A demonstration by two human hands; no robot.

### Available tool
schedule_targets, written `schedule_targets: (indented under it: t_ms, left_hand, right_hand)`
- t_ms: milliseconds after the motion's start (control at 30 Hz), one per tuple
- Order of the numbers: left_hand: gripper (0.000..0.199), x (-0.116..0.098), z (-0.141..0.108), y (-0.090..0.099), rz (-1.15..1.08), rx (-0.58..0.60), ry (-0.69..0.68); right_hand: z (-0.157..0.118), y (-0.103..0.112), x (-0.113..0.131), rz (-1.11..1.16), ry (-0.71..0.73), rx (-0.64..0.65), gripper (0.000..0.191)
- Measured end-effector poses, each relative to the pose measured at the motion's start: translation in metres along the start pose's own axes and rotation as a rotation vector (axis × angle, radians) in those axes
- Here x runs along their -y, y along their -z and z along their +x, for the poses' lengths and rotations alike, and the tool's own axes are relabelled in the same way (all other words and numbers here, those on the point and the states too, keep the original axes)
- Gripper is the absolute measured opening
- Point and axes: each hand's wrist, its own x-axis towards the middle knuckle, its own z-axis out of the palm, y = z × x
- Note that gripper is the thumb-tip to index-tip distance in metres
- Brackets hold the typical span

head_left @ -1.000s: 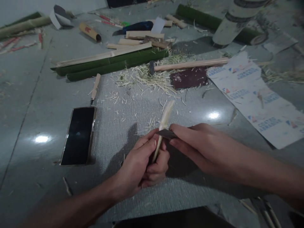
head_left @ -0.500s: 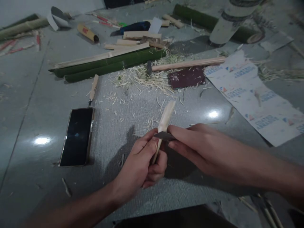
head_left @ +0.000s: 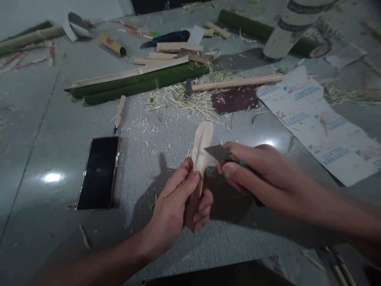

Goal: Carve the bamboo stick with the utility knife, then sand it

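My left hand [head_left: 184,198] is closed round the lower part of a pale bamboo strip [head_left: 203,143], which points up and away from me with its broad, hollowed face turned to view. In my right hand [head_left: 253,171] is a utility knife [head_left: 222,153], its dark handle partly hidden by the fingers. The grey blade points left, close beside the strip's right edge; whether it touches I cannot tell. Beyond the hands lie a heap of thin shavings [head_left: 190,101] and a hammer [head_left: 235,82] with a wooden handle.
A phone [head_left: 98,172] lies at the left, below a wooden-handled tool [head_left: 120,113]. Split green bamboo [head_left: 143,81] stretches across the back. At right are maroon sandpaper [head_left: 235,99] and a printed white sheet [head_left: 321,123]. A cup [head_left: 285,33] stands behind them.
The knife blade has come off the strip's lower part and moved up and right. My left hand has turned the strip, so its broad face now shows.
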Motion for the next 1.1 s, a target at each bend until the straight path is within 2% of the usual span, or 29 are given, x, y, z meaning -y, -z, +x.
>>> schedule_targets:
  t_ms: [67,167,300,400,500,700,933,1100]
  left_hand:
    - [0.011,-0.0038,0.0006,-0.0017,-0.003,-0.05,-0.015]
    - [0.017,-0.0069,0.0027,-0.004,0.002,-0.115,-0.058]
    - [0.016,-0.0067,0.006,-0.0052,-0.035,-0.125,-0.116]
    - [0.028,-0.0071,0.0071,-0.0045,-0.075,-0.128,-0.1]
    - [0.036,-0.0081,0.0072,-0.0026,-0.115,-0.106,-0.062]
    - [0.038,-0.0077,0.0058,-0.0009,-0.128,-0.015,-0.058]
    - [0.03,-0.0064,0.006,0.0003,-0.016,0.047,-0.104]
    - [0.018,-0.0069,0.0053,0.0018,-0.064,0.024,-0.067]
  right_hand:
    - [-0.0009,0.0037,-0.002,-0.056,-0.025,-0.067,0.035]
    - [-0.0009,0.007,-0.0042,-0.084,-0.101,-0.126,0.036]
    - [0.0014,0.0069,-0.0049,-0.111,-0.117,-0.134,0.036]
    - [0.0022,0.0065,-0.0049,-0.134,-0.101,-0.132,0.035]
    - [0.0018,0.0068,-0.0052,-0.143,-0.096,-0.133,0.036]
    - [0.002,0.0063,-0.006,-0.142,-0.074,-0.126,0.036]
    - [0.0019,0.0035,-0.0097,-0.138,-0.087,-0.122,0.033]
    - [0.0,0.0044,-0.0096,-0.126,-0.04,-0.041,0.027]
